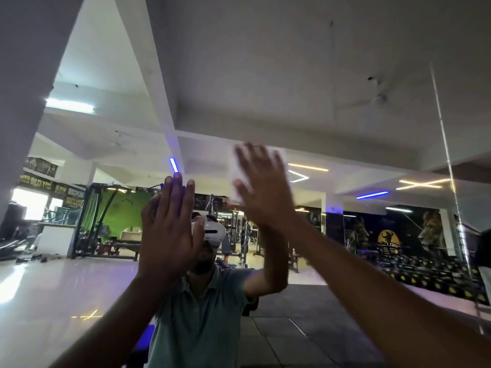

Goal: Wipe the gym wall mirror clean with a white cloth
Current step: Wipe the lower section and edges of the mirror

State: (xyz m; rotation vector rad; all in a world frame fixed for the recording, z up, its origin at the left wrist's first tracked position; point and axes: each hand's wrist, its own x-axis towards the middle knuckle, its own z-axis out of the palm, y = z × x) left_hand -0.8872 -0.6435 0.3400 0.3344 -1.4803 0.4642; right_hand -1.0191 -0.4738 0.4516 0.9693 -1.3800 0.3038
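Observation:
The wall mirror [345, 115] fills the view and reflects the gym hall and me. My right hand [263, 189] is raised with fingers spread and straight, pressing a white cloth [239, 168] flat against the glass; the hand is motion-blurred. Only the cloth's left part and top edge show past the fingers. My left hand [170, 229] is flat on the mirror to the left, fingers straight and together, holding nothing. My reflection stands behind both hands.
A vertical seam [449, 160] between mirror panels runs down at the right. A grey pillar [24, 102] borders the mirror on the left. Reflected weight machines [106, 224] and a dumbbell rack [425, 272] appear in the glass.

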